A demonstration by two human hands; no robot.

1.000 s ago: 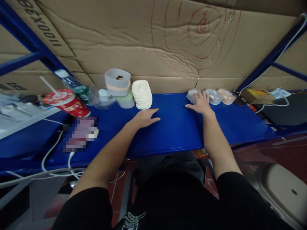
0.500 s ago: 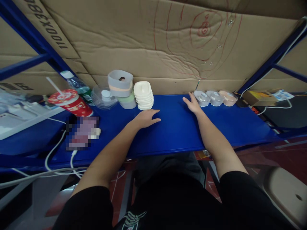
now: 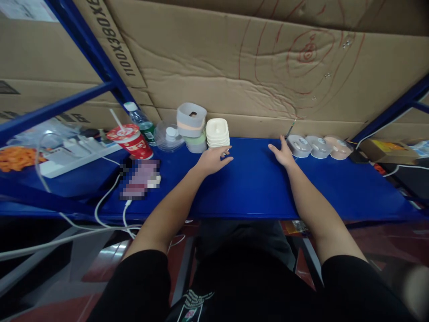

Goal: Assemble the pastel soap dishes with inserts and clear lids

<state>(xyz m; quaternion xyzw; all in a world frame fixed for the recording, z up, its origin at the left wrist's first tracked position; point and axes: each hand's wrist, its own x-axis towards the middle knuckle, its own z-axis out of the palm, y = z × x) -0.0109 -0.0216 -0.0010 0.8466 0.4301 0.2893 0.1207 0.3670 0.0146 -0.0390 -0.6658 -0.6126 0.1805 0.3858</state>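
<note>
My left hand [image 3: 214, 161] is open over the blue table [image 3: 248, 188], just in front of a stack of cream lids [image 3: 217, 132], whose lower part it hides. Nothing shows between its fingers. My right hand [image 3: 282, 153] is also open and holds nothing; its fingers are beside a row of clear-covered containers, two grey [image 3: 299, 146] and one pinkish [image 3: 339, 147]. Left of the cream stack, a grey and peach container [image 3: 191, 120] rests on a green and grey one [image 3: 196, 144].
Further left are a clear round lid [image 3: 169, 136], a bottle [image 3: 142, 123], a red cup with a straw [image 3: 136, 142] and a blurred-out item with a cable [image 3: 125, 212]. Cardboard [image 3: 208, 53] stands behind; blue posts rise at both sides.
The view has turned left, so everything sits further right in it. My left hand now overlaps the lower part of the cream stack. Both hands remain open.
</note>
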